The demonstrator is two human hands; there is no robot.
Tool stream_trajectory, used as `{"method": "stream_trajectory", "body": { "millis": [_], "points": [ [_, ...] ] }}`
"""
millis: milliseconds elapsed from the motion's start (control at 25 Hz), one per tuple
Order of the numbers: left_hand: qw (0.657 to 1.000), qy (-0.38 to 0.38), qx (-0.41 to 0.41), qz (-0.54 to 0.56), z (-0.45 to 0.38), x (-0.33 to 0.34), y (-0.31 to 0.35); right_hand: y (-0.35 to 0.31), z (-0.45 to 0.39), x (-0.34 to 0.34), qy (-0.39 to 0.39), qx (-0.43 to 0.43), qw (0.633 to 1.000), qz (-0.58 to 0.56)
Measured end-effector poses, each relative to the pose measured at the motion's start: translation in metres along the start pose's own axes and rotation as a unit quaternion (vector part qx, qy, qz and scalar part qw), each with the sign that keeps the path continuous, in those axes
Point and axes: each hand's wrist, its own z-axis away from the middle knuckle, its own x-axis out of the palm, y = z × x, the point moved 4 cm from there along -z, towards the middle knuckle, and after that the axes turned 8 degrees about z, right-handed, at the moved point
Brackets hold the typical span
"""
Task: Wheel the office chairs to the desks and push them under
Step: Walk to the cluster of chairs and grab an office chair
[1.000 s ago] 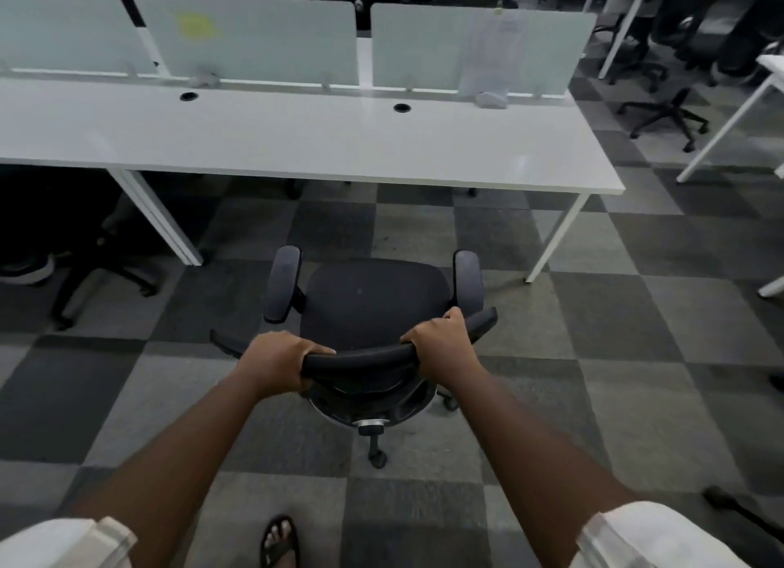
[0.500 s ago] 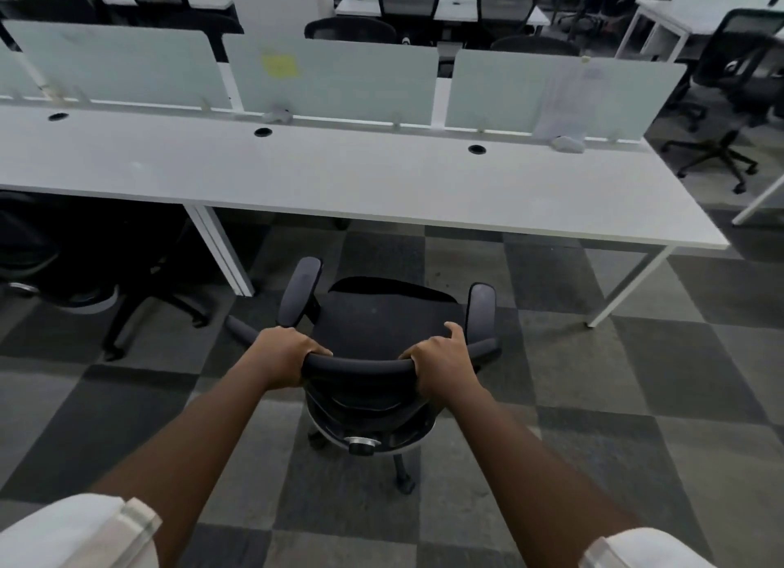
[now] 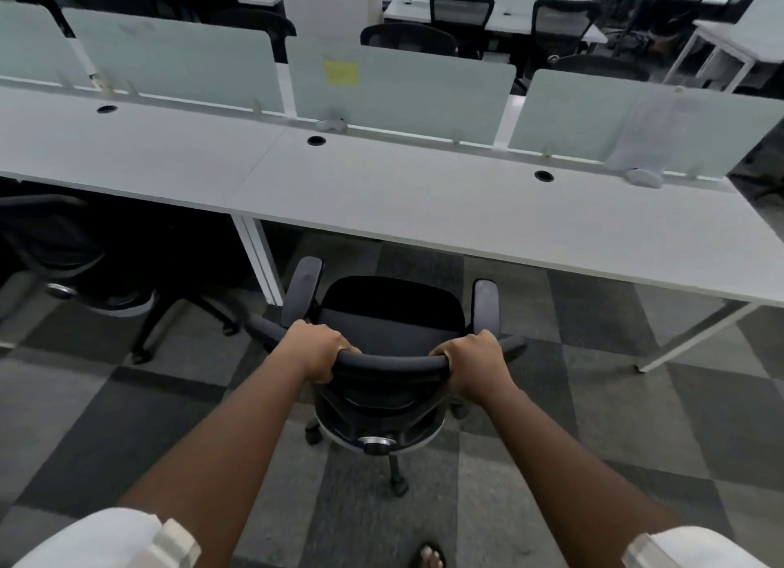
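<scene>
A person wheels a black office chair (image 3: pixel 392 313) toward a long white desk (image 3: pixel 424 194) that runs across the middle of the frame; the chair sits at centre frame, its seat front just short of the desk's near edge and not yet beneath it, with a white desk leg (image 3: pixel 259 262) close by to the left of its armrest. The left hand (image 3: pixel 318 351) wraps the left end of the chair's curved back rail (image 3: pixel 392 361), fingers curled over the top; the right hand (image 3: pixel 475 364) grips the right end the same way, thumb tucked toward the rail. Both arms reach forward and nearly straight from the bottom corners of the frame, white sleeves (image 3: pixel 106 538) at the shoulders, wrists level with the rail. To finish the step well, the push should probably stay even through both hands so the chair rolls straight and its left armrest (image 3: pixel 303 289) clears the desk leg; the armrests look near the height of the desktop, so a slow approach would help judge whether they slide under or meet the edge. A second black chair (image 3: pixel 85 279) stands partly tucked under the desk at left of frame; pale green divider screens (image 3: pixel 403 92) line the desk's far side, one bearing a yellow sticky note (image 3: pixel 340 73); more chairs and desks fill the upper right.
</scene>
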Motion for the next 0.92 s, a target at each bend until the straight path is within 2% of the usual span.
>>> {"method": "stream_trajectory", "body": {
  "millis": [160, 360, 920],
  "points": [
    [0.998, -0.002, -0.034, -0.047, -0.021, -0.021, -0.066, -0.033, -0.054, -0.007, 0.017, -0.003, 1.000, 0.003],
    [0.994, -0.013, -0.104, -0.036, -0.059, -0.038, -0.126, -0.050, -0.126, -0.023, 0.018, -0.003, 1.000, 0.006],
    [0.996, 0.042, -0.081, -0.024, -0.177, -0.092, -0.253, -0.054, -0.303, -0.038, -0.025, 0.028, 0.999, 0.029]
  ]
}}
